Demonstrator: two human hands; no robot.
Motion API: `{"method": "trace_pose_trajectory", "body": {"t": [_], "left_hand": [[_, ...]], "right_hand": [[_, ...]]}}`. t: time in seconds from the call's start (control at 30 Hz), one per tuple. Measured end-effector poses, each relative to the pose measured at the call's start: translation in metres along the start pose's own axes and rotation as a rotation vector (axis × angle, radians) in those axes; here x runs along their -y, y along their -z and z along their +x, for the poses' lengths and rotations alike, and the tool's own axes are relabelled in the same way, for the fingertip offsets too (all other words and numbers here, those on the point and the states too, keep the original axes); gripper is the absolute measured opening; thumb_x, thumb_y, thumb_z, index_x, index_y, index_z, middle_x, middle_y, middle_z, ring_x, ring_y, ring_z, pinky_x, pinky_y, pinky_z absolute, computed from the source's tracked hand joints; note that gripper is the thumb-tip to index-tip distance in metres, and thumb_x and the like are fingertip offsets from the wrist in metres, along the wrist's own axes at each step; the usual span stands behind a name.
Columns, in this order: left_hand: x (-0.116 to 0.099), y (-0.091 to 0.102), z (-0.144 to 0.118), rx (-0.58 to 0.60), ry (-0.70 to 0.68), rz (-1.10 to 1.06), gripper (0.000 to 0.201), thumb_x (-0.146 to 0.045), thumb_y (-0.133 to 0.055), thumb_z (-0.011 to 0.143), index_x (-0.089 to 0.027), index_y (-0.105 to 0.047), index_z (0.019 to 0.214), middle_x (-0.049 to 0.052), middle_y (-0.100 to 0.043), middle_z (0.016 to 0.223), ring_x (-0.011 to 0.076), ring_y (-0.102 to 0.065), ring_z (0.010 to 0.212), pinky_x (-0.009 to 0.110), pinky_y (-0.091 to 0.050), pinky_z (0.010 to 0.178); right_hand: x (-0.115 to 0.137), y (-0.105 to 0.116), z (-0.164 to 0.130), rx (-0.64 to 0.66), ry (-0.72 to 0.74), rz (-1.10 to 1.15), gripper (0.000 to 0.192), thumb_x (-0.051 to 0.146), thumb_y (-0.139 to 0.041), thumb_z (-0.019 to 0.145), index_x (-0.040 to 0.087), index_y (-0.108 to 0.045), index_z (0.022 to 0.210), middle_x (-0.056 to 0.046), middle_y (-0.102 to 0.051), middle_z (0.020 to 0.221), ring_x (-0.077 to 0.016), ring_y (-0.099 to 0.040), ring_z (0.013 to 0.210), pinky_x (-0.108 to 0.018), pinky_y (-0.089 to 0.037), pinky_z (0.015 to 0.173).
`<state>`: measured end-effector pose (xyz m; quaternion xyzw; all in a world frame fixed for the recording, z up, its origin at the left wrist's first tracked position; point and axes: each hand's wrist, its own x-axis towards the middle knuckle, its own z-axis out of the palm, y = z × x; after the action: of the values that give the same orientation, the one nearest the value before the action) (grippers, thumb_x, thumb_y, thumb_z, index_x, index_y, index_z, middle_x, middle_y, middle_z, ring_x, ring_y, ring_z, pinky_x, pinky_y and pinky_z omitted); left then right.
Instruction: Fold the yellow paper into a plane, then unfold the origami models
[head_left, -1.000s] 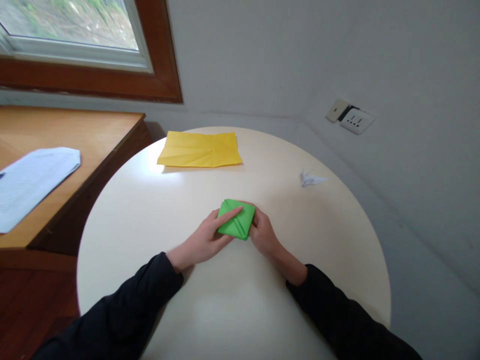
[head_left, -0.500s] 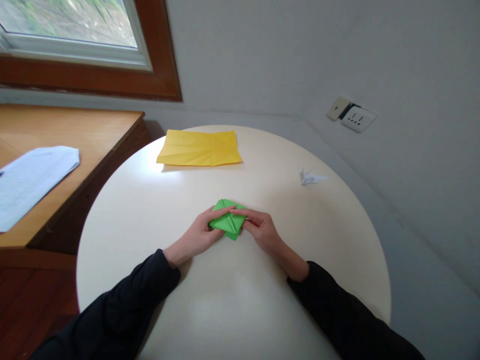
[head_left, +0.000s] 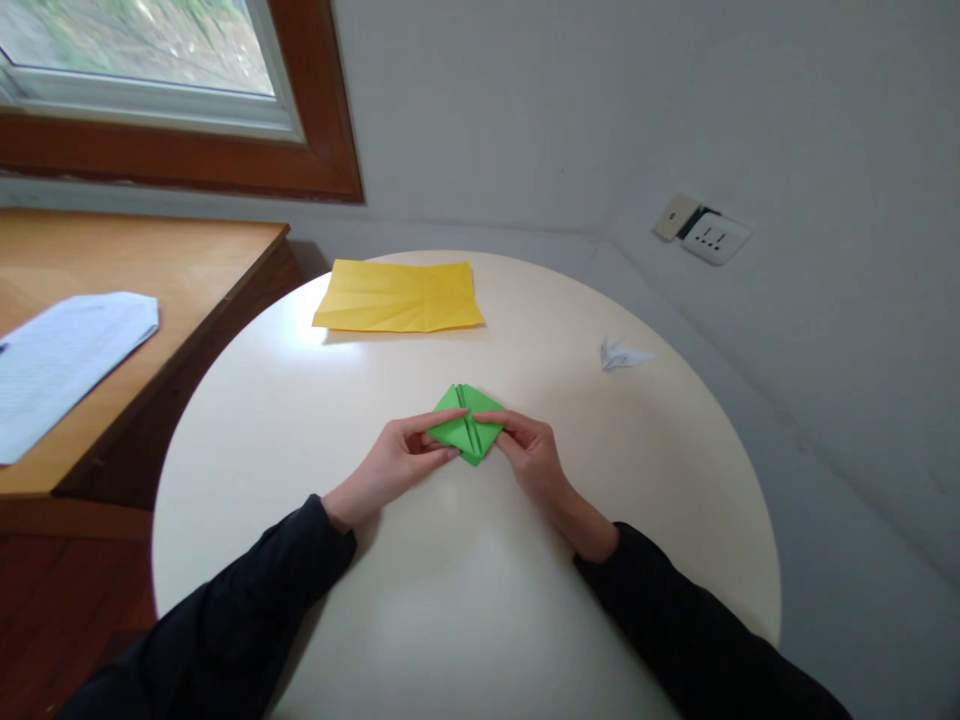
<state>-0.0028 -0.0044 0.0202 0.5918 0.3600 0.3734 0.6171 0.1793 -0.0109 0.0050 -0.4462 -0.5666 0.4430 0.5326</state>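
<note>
A green sheet of paper (head_left: 466, 440), folded into a small diamond with layered flaps and a slit down its middle, is between my two hands above the round white table (head_left: 450, 600). My left hand (head_left: 394, 460) pinches its left side, index finger across the top face and thumb at the lower edge. On the right corner my right hand (head_left: 534, 458) is closed, its index finger laid on the upper face and its thumb at the edge. The paper hides some of my other fingers.
A creased yellow sheet of paper (head_left: 401, 297) lies at the table's far side. Toward the right edge sits a small white folded-paper figure (head_left: 625, 356). Left of the table stands a wooden desk (head_left: 150, 240) with white papers (head_left: 75, 355). A wall socket (head_left: 715, 238) is at right.
The green folded paper has turned slightly and shifted up and to the right, its diamond outline now more symmetrical. Both hands have kept hold, and their fingertips have moved a little apart.
</note>
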Motion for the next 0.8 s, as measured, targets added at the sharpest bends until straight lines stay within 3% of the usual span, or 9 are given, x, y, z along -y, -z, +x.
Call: {"method": "trace_pose_trajectory", "body": {"t": [0.2, 0.43, 0.8], "left_hand": [[0.0006, -0.0011, -0.0004, -0.088, 0.023, 0.033, 0.046, -0.034, -0.074, 0.066, -0.009, -0.067, 0.105, 0.008, -0.070, 0.077, 0.0150, -0.062, 0.065, 0.025, -0.048, 0.060], [0.0015, -0.0008, -0.0001, -0.127, -0.052, 0.109, 0.032, -0.030, -0.073, 0.065, -0.013, -0.071, 0.092, 0.009, -0.070, 0.088, 0.0193, -0.063, 0.080, 0.029, -0.050, 0.070], [0.0059, -0.0019, -0.0009, -0.142, -0.133, 0.215, 0.031, -0.032, -0.067, 0.072, -0.015, -0.072, 0.098, 0.010, -0.069, 0.094, 0.0185, -0.062, 0.081, 0.028, -0.049, 0.070]], "right_hand": [[0.0025, -0.0015, -0.0010, -0.009, -0.011, 0.032, 0.018, 0.019, -0.056, 0.066, 0.022, -0.071, 0.076, 0.001, -0.066, 0.066, -0.0130, -0.058, 0.057, -0.026, -0.048, 0.054], [0.0047, -0.0025, -0.0013, -0.018, -0.036, 0.063, 0.015, 0.019, -0.057, 0.064, 0.022, -0.070, 0.070, 0.002, -0.063, 0.062, -0.0122, -0.055, 0.055, -0.025, -0.045, 0.051], [0.0019, -0.0015, 0.0012, 0.000, -0.044, 0.047, 0.017, 0.020, -0.054, 0.064, 0.021, -0.070, 0.070, 0.003, -0.063, 0.059, -0.0115, -0.054, 0.053, -0.024, -0.044, 0.052]]}}
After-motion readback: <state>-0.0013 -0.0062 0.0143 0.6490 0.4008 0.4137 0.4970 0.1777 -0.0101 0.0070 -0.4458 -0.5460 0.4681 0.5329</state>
